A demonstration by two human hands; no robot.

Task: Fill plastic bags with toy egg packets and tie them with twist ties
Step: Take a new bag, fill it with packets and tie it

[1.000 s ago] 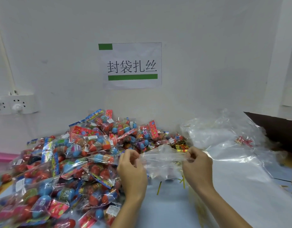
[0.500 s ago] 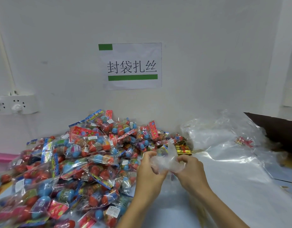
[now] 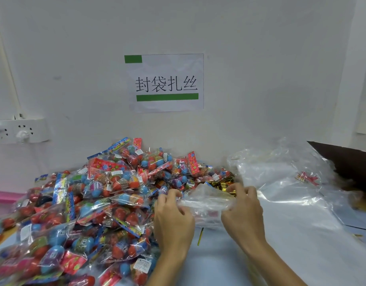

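Both hands have drawn apart again since half a second ago, when they met at the middle with the bag bunched between them; now the film is spread out between them once more. Left hand (image 3: pixel 172 213) pinches the bag (image 3: pixel 206 203) at its left edge, fingers curled onto the film, and right hand (image 3: pixel 243 209) pinches the right edge the same way, thumb and fingers closed on the plastic. It hangs clear and slack just above the table (image 3: pixel 291 254), between the packet pile (image 3: pixel 91 203) on the left and the stack of spare bags (image 3: pixel 281 178) to the right. Whether its mouth is open yet, I cannot tell; the film is crumpled and see-through.

Judging by this, the step in hand is opening the mouth so packets can go in. To do it well, rub the two layers against each other at the rim until they slip, then pull one layer with each hand. Keep the grip near the rim, not lower, or the layers stay stuck. Once open, hold it with one hand close to the pile so packets need only a short carry.

A twist tie (image 3: pixel 200 236) lies on the table just near of the bag, and gold ties (image 3: pixel 223 185) sit just behind it.
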